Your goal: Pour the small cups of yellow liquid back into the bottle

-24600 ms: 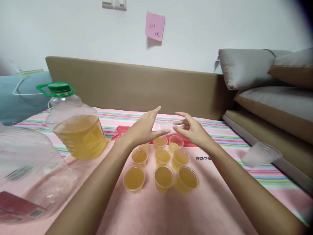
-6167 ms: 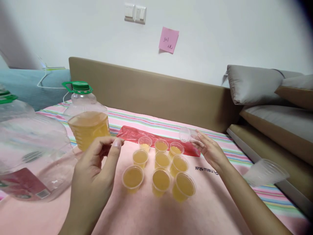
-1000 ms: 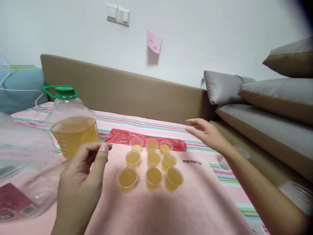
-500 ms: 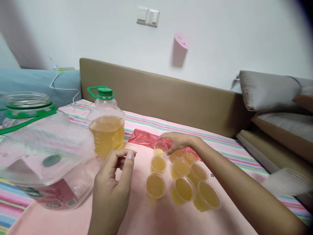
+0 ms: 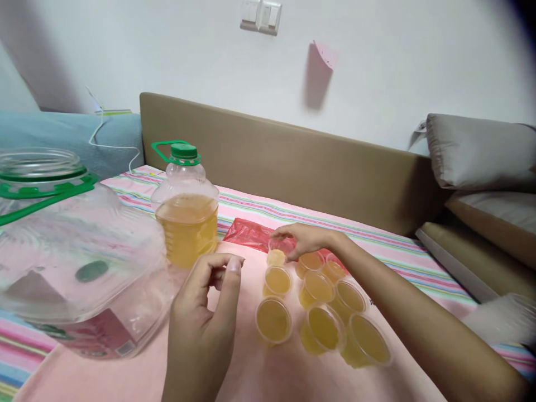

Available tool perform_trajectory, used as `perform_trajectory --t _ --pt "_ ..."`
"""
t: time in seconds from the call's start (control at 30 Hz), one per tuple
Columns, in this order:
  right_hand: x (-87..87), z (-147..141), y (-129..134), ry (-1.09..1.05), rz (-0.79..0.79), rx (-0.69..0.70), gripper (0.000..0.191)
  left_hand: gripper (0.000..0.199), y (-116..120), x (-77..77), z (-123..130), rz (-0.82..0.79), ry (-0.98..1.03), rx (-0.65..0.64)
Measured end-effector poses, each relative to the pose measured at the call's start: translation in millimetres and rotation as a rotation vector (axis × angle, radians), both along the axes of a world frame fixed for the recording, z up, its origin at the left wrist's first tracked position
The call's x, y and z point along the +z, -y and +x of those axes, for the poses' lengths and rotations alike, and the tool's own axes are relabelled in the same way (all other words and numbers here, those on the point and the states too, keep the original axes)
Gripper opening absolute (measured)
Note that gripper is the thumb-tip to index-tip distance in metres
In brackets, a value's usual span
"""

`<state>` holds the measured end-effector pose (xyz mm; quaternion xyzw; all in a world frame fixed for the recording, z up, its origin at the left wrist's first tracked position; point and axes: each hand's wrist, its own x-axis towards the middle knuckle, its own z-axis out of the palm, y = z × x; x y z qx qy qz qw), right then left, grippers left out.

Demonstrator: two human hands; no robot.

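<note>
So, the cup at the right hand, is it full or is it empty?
Partly filled: in the cup at the right hand, pale yellow liquid shows, clearly below the rim.

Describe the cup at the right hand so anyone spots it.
In front of the brown headboard, cups of yellow liquid stand on a pink mat. In the left column, find the farthest cup, by the red plastic, the right hand at its rim. Its liquid sits lower than in its column's two nearer cups.
</note>
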<state>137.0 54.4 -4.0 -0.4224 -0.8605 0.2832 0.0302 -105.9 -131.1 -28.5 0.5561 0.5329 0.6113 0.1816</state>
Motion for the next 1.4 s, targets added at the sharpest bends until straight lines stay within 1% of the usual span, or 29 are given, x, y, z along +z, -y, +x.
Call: perform_trajectory --t 0.07,0.17,0.27,0.33,0.4,0.5,0.57,0.63,0.7,0.77,0.87,0.93,1.1,1.2,1.33,1.4 --pt "7.0 8.2 0.5 -0.129 0.021 -0.036 0.078 0.022 -1.9 0.4 -1.7 -0.006 -0.004 0.002" --pt "22.3 26.9 3.1 -0.342 0.075 -0.140 0.073 0.021 -6.1 0.7 -4.7 -0.014 0.012 0.002" --pt "36.1 52.4 10.7 -0.560 0.137 -0.276 0.073 0.024 -12.5 -0.2 -9.3 -0.021 0.036 0.006" --pt "41.2 72.0 20.0 -0.704 0.187 -0.367 0.077 0.026 -17.2 -3.0 -14.0 -0.030 0.034 0.009" --pt "42.3 92.1 32.7 -0.837 0.246 -0.457 0.084 0.028 -20.9 -9.7 -20.1 -0.044 0.019 0.011" --pt "37.8 120.6 55.5 -1.001 0.327 -0.578 0.091 0.031 -23.0 -28.2 -29.6 -0.076 0.014 -0.002" --pt "32.0 137.3 70.9 -1.084 0.370 -0.651 0.087 0.034 -22.0 -41.9 -33.9 -0.119 0.014 -0.015" --pt "25.2 151.4 85.0 -1.146 0.407 -0.725 0.076 0.036 -20.2 -50.8 -35.3 -0.158 0.020 -0.030" --pt "18.0 162.1 97.8 -1.181 0.423 -0.791 0.064 0.036 -18.1 -51.6 -33.6 -0.151 0.015 -0.060" --pt "10.8 169.1 109.4 -1.186 0.406 -0.838 0.057 0.034 -16.5 -46.0 -29.7 -0.112 0.003 -0.085" --pt "-0.2 174.1 123.4 -1.169 0.354 -0.881 0.052 0.033 -15.3 -36.6 -22.8 -0.072 0.026 -0.088" --pt "-7.8 175.4 128.9 -1.161 0.324 -0.900 0.051 0.032 -16.2 -35.2 -19.2 -0.063 0.047 -0.087" --pt "-25.9 175.6 129.2 -1.128 0.255 -0.896 0.060 0.031 -24.6 -40.2 -13.1 -0.044 0.037 -0.120" --pt "-34.7 173.9 126.7 -1.086 0.234 -0.885 0.065 0.030 -30.3 -39.3 -5.6 -0.037 0.052 -0.115" --pt "-43.3 171.3 127.2 -1.001 0.209 -0.881 0.073 0.029 -32.7 -37.8 7.8 -0.032 0.089 -0.130" --pt "-46.1 170.3 129.2 -0.947 0.191 -0.868 0.079 0.028 -32.0 -38.8 11.8 -0.037 0.074 -0.151"
